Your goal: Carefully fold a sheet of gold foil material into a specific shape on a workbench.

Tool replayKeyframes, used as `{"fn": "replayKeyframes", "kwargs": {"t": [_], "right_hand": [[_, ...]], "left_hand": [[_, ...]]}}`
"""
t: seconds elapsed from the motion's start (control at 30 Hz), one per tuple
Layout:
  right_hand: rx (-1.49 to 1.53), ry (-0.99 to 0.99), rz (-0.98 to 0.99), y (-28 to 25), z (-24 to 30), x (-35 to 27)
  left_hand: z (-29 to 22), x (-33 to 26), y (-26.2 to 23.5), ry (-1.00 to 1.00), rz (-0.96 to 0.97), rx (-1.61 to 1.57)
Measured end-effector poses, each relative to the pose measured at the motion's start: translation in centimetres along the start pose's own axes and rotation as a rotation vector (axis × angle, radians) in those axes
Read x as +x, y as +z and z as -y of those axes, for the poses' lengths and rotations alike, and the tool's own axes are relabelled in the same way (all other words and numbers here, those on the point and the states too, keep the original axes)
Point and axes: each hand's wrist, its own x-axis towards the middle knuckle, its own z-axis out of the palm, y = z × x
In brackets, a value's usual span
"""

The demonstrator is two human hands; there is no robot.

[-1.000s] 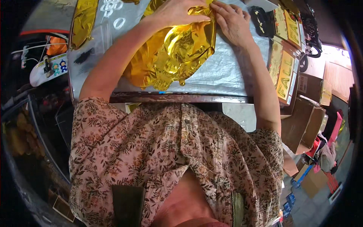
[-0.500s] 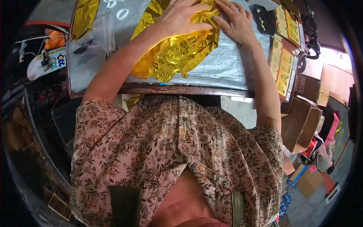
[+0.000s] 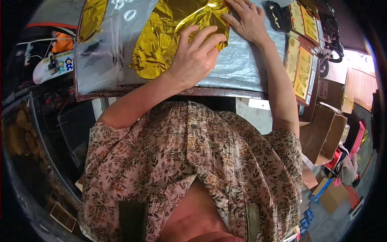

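A crinkled piece of shiny gold foil point(image 3: 155, 46) lies flattened on the silver-grey covered table point(image 3: 238, 70), and its far end runs out of view at the top. My left hand point(image 3: 197, 52) rests over the foil's near right part, its bent fingers apart. At the foil's right edge is my right hand point(image 3: 250, 25), thumb out and fingers stretched forward; its fingertips touch or lie close to the foil. Neither hand visibly grips anything.
Clear plastic bags point(image 3: 98, 54) lie at the table's left, below white rings point(image 3: 130, 15) and beside another gold foil piece point(image 3: 92, 20). Printed packs point(image 3: 303, 72) line the right edge near a black bundle point(image 3: 277, 16). Cardboard boxes point(image 3: 322, 131) stand on the right.
My left hand has moved back toward me across the foil. The foil now lies smoother and flatter, and its near edge sits further from the table's front. My right hand has barely shifted.
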Motion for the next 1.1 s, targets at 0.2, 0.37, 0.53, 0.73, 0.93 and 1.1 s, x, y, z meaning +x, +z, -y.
{"fn": "replayKeyframes", "kwargs": {"t": [0.2, 0.37, 0.53, 0.73, 0.93, 1.1], "right_hand": [[-0.052, -0.05, -0.067, 0.8, -0.7, -0.2], [-0.039, -0.046, -0.018, -0.2, 0.5, 0.1], [-0.129, -0.157, -0.194, 2.3, -2.0, -0.2], [-0.121, -0.122, -0.093, 1.9, -1.7, -0.4], [-0.12, -0.108, -0.069, 1.6, -1.1, -0.1], [-0.106, -0.103, -0.054, 1.1, -0.7, 0.0]], "left_hand": [[-1.1, 0.7, -0.1, -0.004, -0.025, -0.074], [-0.9, 0.3, 0.2, -0.038, 0.017, -0.172], [-0.7, 0.3, 0.9, -0.061, -0.011, -0.311], [3.5, 2.8, 0.8, -0.032, 0.082, -0.59], [12.1, 7.7, 6.3, 0.081, -0.01, -0.294], [14.1, 8.1, 8.2, 0.056, 0.091, -0.212]]}}
